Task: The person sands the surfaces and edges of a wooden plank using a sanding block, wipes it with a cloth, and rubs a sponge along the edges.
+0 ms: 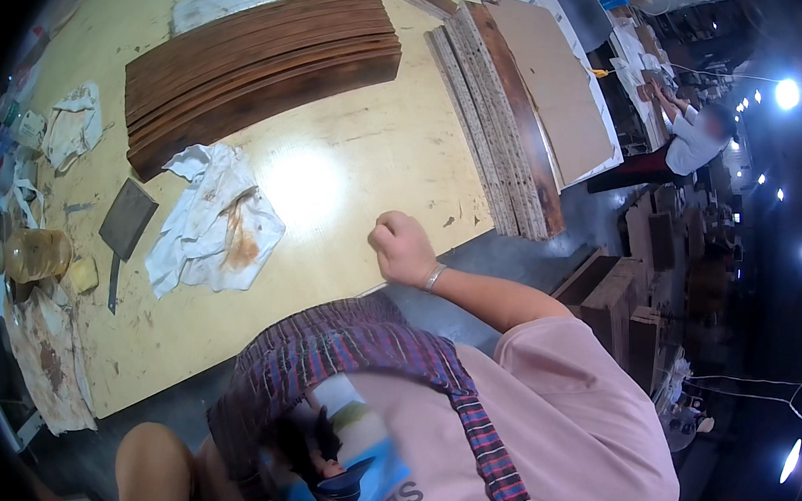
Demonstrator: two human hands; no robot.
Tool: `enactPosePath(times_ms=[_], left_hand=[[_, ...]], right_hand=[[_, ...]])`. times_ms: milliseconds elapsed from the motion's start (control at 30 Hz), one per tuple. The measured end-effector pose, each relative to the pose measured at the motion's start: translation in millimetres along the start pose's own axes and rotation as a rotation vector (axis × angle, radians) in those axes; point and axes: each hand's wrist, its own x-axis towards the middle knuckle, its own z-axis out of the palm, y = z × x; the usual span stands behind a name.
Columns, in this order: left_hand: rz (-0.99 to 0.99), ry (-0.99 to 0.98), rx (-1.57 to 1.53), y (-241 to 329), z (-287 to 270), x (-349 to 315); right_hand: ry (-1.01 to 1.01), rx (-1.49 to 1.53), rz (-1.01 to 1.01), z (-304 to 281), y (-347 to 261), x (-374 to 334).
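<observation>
My right hand (404,248) is closed in a fist at the near edge of the pale yellow table (361,165), with nothing showing in its fingers. A bare part of my left arm (154,463) shows at the lower left, but the left hand is out of sight. Nearest the fist on its left lies a crumpled white cloth (215,223) with brown stains. Beyond the cloth is a stack of curved, dark brown wooden strips (264,73). A dark flat square piece (129,218) lies left of the cloth, beside a narrow dark strip (114,283).
Chipboard-edged panels (500,125) stand stacked at the table's right. Along the left are an amber-liquid bottle (38,255), a yellow sponge (83,274) and a stained rag (73,127). A co-worker in a white top (696,144) leans over another bench. Brown boxes (609,295) stand at right.
</observation>
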Motion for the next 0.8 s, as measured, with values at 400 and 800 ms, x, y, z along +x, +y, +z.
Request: enactPosePath(times_ms=[400, 800], left_hand=[[0.06, 0.009, -0.013, -0.3, 9.5, 15.5], [-0.045, 0.045, -0.066, 7.8, 21.4, 30.6]], right_hand=[[0.018, 0.059, -0.017, -2.3, -2.2, 3.3], [0.002, 0.01, -0.01, -0.5, -2.7, 2.9]])
